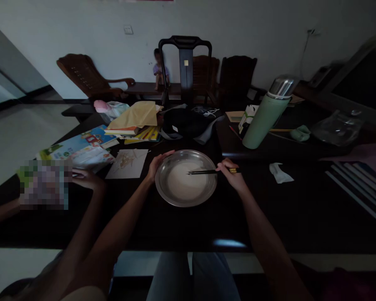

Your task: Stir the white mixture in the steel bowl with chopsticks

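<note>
A round metal basin (186,200) holding a pale white mass sits on the dark table (288,209) right in front of me. My left hand (156,164) grips the basin's left rim. My right hand (232,172) is closed on a pair of dark chopsticks (203,171), whose tips reach over the white mass inside the basin. Another person's arm comes in from the lower left, its hand (87,177) resting beside the papers.
A green thermos (267,113) stands at the back right, with a crumpled tissue (279,172) nearer. Books, a sheet of paper (128,163) and a dark cloth (188,121) crowd the back left. Wooden chairs line the wall, where a small child sits.
</note>
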`<state>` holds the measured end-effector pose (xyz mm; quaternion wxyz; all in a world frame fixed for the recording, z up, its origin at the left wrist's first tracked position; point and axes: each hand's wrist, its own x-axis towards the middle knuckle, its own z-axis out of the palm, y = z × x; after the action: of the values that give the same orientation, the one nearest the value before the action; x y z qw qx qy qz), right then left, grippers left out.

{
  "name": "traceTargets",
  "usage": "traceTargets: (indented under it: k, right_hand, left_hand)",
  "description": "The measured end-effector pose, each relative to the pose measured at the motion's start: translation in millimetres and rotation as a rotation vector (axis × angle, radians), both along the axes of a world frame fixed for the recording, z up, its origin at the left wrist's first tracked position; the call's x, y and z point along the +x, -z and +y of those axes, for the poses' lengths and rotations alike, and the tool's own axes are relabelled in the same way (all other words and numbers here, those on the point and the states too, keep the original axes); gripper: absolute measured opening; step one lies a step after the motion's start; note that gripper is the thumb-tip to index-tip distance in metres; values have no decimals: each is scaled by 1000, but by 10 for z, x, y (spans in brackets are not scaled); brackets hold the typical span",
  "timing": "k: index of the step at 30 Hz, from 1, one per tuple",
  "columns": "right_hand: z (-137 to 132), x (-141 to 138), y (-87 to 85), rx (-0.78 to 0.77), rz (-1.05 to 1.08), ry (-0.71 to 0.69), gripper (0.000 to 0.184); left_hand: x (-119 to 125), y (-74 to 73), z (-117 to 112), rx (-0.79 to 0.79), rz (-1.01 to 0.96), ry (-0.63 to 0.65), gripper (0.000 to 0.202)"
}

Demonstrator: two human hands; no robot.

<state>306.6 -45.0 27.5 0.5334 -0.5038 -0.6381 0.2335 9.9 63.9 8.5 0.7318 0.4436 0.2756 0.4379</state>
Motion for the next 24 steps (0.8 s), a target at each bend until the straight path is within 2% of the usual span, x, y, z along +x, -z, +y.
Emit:
traceTargets:
  k: [3, 7, 10, 14, 17, 20, 22, 24]
  right_hand:
    - [-26, 59, -26, -18, 64, -2, 47]
    - [-19, -35, -18, -11, -80, -143, 39]
    - [3, -56, -7, 19, -132, -82, 35]
    - [-21, 56, -37, 37, -3, 45, 43]
    - [-46, 50, -51, 10, 30, -15, 46]
    - [-28, -48, -30, -5, -75, -125, 40]
    - [-6, -78, -9, 3, -125, -120, 37]
    - [3, -49, 1, 14, -103, -57, 38]
  left_hand:
    - [8, -8, 3, -3, 10, -10, 63]
    - [4, -9, 0, 4, 9, -1, 62]
    - [-4, -5, 2, -6, 7, -5, 63]
    - [-4, -14, 1, -37, 4, 5, 65]
    - [-1, -29, -7, -48, 2, -7, 64]
    - [0, -43, -17, -55, 3, -11, 65]
    - [2, -51, -22, -51, 1, -5, 65]
    - [7, -58, -24, -51, -1, -7, 64]
